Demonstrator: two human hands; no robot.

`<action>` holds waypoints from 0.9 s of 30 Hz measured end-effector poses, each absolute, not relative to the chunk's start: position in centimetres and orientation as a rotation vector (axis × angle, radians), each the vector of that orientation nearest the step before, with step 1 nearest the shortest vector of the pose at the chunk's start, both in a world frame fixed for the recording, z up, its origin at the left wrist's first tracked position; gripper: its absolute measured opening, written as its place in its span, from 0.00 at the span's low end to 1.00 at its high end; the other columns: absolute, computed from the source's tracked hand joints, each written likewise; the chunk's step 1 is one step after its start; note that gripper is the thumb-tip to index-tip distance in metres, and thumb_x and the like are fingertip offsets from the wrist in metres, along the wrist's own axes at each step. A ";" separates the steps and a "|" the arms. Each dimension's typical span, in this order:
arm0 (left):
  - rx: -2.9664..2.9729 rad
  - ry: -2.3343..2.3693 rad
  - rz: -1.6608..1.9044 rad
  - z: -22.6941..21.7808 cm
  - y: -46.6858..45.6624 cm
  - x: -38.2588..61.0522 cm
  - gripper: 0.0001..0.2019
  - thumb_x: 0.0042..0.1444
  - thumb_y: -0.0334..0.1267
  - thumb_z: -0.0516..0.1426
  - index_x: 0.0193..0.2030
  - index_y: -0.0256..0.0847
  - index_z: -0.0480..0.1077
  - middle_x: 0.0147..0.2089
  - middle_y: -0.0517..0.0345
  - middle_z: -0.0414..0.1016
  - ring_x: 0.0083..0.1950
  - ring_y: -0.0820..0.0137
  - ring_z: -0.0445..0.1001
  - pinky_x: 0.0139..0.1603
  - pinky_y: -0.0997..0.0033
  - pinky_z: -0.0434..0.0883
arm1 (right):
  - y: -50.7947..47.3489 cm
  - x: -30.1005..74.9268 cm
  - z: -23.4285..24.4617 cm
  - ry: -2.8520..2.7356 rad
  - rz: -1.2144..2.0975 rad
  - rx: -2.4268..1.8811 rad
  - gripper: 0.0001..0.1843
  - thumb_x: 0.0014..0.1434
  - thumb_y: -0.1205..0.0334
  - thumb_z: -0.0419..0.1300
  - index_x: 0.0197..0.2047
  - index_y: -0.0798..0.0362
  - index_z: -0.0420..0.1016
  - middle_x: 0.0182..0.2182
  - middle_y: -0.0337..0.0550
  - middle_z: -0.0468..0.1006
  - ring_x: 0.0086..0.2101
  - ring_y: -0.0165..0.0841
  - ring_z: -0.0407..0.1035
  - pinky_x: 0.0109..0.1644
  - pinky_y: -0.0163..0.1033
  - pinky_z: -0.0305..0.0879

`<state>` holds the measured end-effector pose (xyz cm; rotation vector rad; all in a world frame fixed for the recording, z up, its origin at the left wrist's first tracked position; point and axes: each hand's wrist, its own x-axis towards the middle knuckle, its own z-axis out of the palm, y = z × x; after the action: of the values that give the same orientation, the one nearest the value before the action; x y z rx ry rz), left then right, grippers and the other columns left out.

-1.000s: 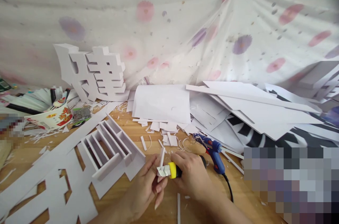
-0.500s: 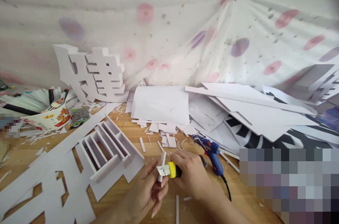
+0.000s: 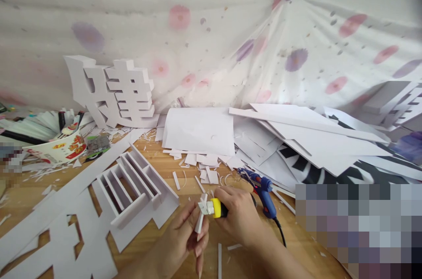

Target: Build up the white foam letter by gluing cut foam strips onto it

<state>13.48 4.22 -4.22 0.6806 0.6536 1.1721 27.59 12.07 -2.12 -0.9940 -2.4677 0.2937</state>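
Note:
My left hand (image 3: 184,235) pinches a narrow white strip of foam board (image 3: 199,224) between thumb and fingers, at the lower middle of the head view. My right hand (image 3: 239,211) is closed around a black-and-yellow utility knife (image 3: 216,208). The knife's metal end lies against the upper part of the strip; its exact contact is too small to tell. To the left, a partly built white foam-board character (image 3: 132,186) lies flat, with upright strips standing on it. Just right of my right hand rests a blue glue gun (image 3: 263,193) with a black cord.
A finished white character (image 3: 120,92) stands at the back left, near a paper bowl (image 3: 62,147) of strips. White sheets (image 3: 199,129) and a stack of boards (image 3: 323,138) lie along the back. Scraps (image 3: 211,175) litter the wooden table (image 3: 150,244).
The strip in my left hand has tilted and shifted slightly lower against the knife. My left fingers have moved a little downward. The right hand keeps its hold on the knife.

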 end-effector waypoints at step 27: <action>1.117 1.089 1.138 -2.4 4.6 12.1 0.14 0.60 0.47 0.46 0.31 0.40 0.59 0.30 0.60 0.65 0.28 0.72 0.73 0.23 0.73 0.72 | 13.7 27.1 -5.1 -2.419 0.303 -1.424 0.09 0.55 0.60 0.56 0.39 0.54 0.66 0.38 0.48 0.70 0.40 0.40 0.67 0.42 0.42 0.62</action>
<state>12.09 4.60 -2.45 1.1175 1.0894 1.1382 27.08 13.74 -5.05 -1.4239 -2.4194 0.3035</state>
